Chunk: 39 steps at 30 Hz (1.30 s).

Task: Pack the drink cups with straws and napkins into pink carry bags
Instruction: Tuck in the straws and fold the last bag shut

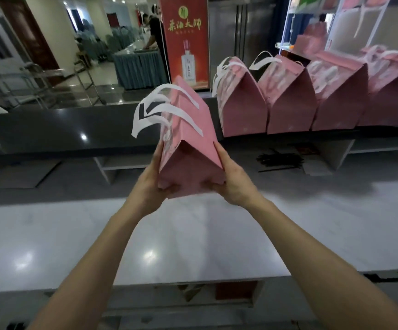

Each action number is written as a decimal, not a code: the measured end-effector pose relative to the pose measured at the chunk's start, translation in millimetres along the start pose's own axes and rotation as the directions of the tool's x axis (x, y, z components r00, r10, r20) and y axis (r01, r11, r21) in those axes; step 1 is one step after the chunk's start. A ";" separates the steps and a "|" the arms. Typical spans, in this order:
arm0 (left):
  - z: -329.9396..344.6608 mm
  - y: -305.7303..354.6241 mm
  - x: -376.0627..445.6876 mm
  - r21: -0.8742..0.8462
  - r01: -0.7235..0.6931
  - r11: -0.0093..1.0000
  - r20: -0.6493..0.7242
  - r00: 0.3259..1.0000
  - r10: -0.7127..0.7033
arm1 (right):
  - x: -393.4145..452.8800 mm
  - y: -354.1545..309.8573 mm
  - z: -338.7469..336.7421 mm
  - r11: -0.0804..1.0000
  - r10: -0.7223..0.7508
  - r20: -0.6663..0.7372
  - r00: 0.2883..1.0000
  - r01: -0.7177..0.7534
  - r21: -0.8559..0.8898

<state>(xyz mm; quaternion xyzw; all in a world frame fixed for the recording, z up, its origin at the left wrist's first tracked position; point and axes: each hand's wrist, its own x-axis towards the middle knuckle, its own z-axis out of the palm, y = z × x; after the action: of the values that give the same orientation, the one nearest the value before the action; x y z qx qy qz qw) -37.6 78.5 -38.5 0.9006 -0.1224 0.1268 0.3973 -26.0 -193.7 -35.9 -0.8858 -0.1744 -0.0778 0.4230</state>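
a view from the person's head, looking forward and down along 2 bare forearms that reach out over a pale, glossy counter (pixel 193 246).

far left, beyond a dark raised counter ledge (pixel 50 129), a hall shows with draped tables and a person standing at 1 of them, too blurred for detail.

the left hand (pixel 149 184) grips the lower left side of a pink carry bag (pixel 191 144), thumb along the side face and fingers curled under the base. the bag is lifted off the counter and tilted away from the viewer, its narrow end panel facing the camera and its white ribbon handles (pixel 160 108) fanning up and to the left. what it holds cannot be seen.

the right hand (pixel 231 182) grips the lower right side of the same bag, fingers wrapped under its bottom corner.

behind the bag stands a red poster (pixel 185 39) with gold characters and a bottle.

to the right, a row of 4 more pink bags (pixel 291 103) stands side by side on the dark ledge, touching each other, white handles up. below that ledge, a bundle of dark straws (pixel 280 160) lies on a lower shelf.
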 end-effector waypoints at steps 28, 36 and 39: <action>4.6 -52.1 251.9 -0.017 0.079 0.997 0.048 0.996 -0.079 | 99.9 144.6 31.0 0.875 0.370 0.261 0.892 -0.240 -0.420; 23.1 -51.1 275.0 -0.015 0.078 0.997 0.062 0.995 -0.077 | 97.1 157.4 39.9 0.855 0.395 0.300 0.868 -0.227 -0.467; 24.4 -49.7 278.5 -0.023 0.081 0.996 0.071 0.994 -0.079 | 98.2 161.1 41.1 0.858 0.379 0.316 0.869 -0.202 -0.473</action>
<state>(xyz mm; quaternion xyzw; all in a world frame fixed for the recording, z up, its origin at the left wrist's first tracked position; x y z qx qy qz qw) 242.8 59.5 2.3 0.9035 -0.1015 0.0776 0.4090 125.0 -231.6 -150.1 -0.9692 -0.0967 0.1344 0.1824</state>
